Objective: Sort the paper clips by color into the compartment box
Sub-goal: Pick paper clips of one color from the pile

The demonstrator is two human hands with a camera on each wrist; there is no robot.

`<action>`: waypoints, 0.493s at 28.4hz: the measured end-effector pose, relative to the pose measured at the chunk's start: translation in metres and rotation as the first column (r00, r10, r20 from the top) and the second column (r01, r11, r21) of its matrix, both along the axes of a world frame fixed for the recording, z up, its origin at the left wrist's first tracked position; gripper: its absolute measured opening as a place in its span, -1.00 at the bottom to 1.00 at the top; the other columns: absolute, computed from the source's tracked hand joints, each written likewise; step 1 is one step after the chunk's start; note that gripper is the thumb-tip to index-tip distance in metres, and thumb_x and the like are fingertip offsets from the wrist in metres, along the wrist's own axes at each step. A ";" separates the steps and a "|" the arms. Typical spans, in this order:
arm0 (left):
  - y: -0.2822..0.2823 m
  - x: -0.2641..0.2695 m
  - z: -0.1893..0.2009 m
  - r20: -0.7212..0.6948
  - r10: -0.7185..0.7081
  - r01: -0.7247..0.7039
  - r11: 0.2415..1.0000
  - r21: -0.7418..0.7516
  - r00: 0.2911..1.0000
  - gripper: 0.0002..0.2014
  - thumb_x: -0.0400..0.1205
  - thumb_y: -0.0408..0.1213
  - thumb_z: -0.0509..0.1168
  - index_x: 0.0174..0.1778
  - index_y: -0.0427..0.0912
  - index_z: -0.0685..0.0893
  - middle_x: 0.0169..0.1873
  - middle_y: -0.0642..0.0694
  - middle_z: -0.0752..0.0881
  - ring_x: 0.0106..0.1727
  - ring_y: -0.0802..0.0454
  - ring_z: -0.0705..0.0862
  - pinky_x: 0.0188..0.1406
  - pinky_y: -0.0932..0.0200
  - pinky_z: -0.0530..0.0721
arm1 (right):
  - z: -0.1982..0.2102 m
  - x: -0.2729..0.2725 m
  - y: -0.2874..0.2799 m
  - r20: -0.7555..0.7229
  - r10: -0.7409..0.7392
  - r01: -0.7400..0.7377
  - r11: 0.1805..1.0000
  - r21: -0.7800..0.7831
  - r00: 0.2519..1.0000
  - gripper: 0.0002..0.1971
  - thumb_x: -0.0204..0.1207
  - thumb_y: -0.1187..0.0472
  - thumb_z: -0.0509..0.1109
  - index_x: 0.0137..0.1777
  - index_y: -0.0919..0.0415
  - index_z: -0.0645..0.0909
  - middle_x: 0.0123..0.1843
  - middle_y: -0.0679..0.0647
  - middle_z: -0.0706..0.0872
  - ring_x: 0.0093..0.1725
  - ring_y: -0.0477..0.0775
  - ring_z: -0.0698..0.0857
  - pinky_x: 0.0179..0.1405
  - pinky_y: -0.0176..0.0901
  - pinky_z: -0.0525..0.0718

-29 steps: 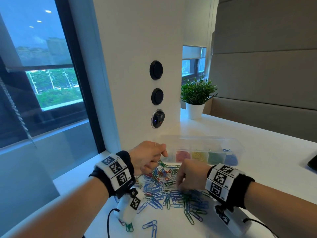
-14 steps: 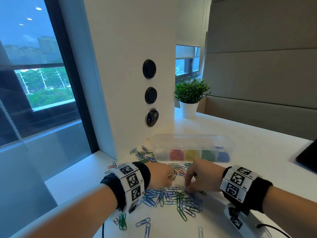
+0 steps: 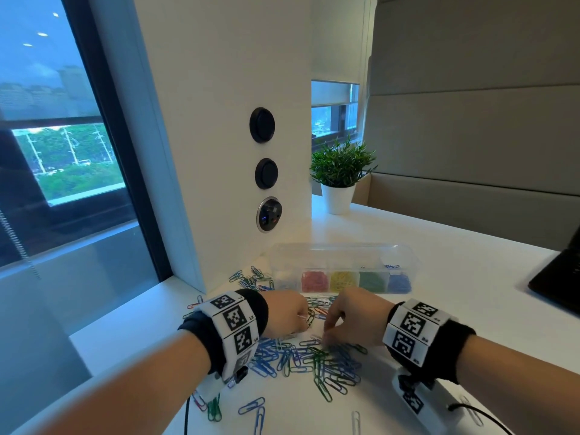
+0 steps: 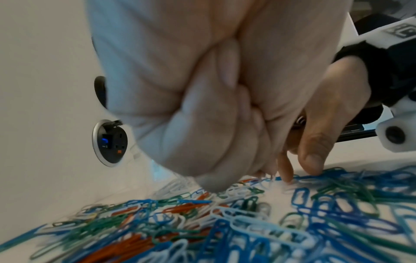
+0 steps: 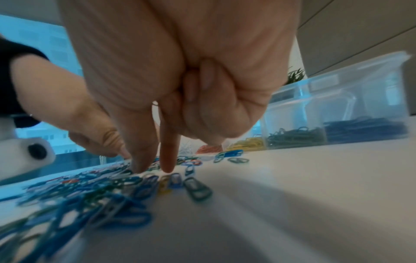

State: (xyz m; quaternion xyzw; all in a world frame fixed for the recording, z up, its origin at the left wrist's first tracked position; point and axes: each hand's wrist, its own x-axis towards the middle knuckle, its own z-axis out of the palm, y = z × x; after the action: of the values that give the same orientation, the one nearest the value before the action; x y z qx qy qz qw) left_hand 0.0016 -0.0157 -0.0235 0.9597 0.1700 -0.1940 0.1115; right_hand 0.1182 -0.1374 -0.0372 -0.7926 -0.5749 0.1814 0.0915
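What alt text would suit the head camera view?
Two hands, left hand and right hand, reach into a pile of coloured paper clips on a white table. Behind it stands a clear compartment box with clips sorted by colour.

Clear glossy plastic compartment box [image 3: 342,262] on a smooth white table [image 3: 470,277]

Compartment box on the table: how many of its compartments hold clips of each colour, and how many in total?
White clips: 1
Red clips: 1
Yellow clips: 1
Green clips: 1
Blue clips: 1
Total: 5 compartments
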 end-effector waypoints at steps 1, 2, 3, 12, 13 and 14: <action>0.001 0.000 0.000 0.002 0.010 -0.010 1.000 -0.005 1.000 -0.82 0.77 -0.19 0.12 -0.09 -0.18 0.46 -0.16 -0.17 0.47 -0.19 -0.04 0.42 -0.19 0.12 0.37 | -0.002 -0.002 0.003 0.012 0.000 0.000 1.000 -0.011 1.000 -0.75 0.42 -0.04 0.57 0.00 0.06 0.84 -0.07 -0.07 0.82 -0.12 -0.14 0.69 -0.09 -0.27 0.67; 0.004 -0.001 0.000 0.006 0.025 -0.025 1.000 -0.013 1.000 -0.80 0.77 -0.20 0.11 -0.12 -0.19 0.45 -0.22 -0.16 0.45 -0.25 -0.05 0.40 -0.26 0.13 0.36 | -0.002 -0.003 0.006 0.032 0.001 -0.001 1.000 -0.022 0.999 -0.76 0.42 -0.02 0.57 -0.01 0.08 0.84 -0.06 -0.05 0.83 -0.07 -0.08 0.72 -0.03 -0.20 0.71; 0.007 -0.003 0.000 0.012 0.041 -0.040 0.999 -0.025 0.999 -0.78 0.77 -0.20 0.11 -0.16 -0.21 0.44 -0.30 -0.14 0.43 -0.34 -0.02 0.37 -0.33 0.12 0.34 | -0.002 -0.005 0.009 0.052 0.004 -0.002 0.999 -0.033 0.999 -0.80 0.43 0.03 0.56 -0.01 0.09 0.84 -0.06 -0.03 0.84 -0.05 -0.04 0.74 -0.01 -0.17 0.73; 0.028 -0.028 0.004 0.070 0.185 -0.164 0.959 -0.231 0.980 -0.66 0.75 -0.17 0.08 -0.36 -0.15 0.34 -0.47 -0.10 0.33 -0.47 -0.03 0.25 -0.37 0.10 0.32 | 0.005 0.002 0.006 -0.170 -0.089 0.082 0.996 -0.043 0.981 -0.87 0.60 0.16 0.40 -0.06 0.09 0.79 -0.33 -0.16 0.70 -0.41 -0.26 0.61 -0.39 -0.43 0.51; 0.029 -0.030 0.004 0.064 0.232 -0.197 0.920 -0.340 0.971 -0.65 0.75 -0.17 0.07 -0.38 -0.12 0.33 -0.49 -0.09 0.33 -0.52 -0.02 0.24 -0.46 0.14 0.32 | 0.006 0.005 0.004 -0.275 -0.145 0.141 0.989 -0.034 0.950 -0.88 0.59 0.16 0.42 -0.15 0.07 0.75 -0.48 -0.16 0.61 -0.56 -0.23 0.54 -0.53 -0.39 0.47; 0.029 -0.032 0.005 0.043 0.301 -0.247 0.849 -0.467 0.953 -0.64 0.75 -0.19 0.06 -0.40 -0.11 0.32 -0.52 -0.07 0.31 -0.56 0.01 0.20 -0.56 0.21 0.27 | 0.006 0.008 0.000 -0.404 -0.204 0.207 0.978 -0.035 0.892 -0.88 0.58 0.17 0.44 -0.19 0.10 0.73 -0.57 -0.11 0.50 -0.64 -0.13 0.43 -0.61 -0.31 0.40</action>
State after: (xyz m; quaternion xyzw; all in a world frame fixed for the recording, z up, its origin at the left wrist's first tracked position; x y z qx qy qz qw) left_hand -0.0304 0.0137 -0.0184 0.8818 0.2483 -0.1552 0.3698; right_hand 0.1259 -0.1372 -0.0310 -0.7936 -0.4574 0.3282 0.2309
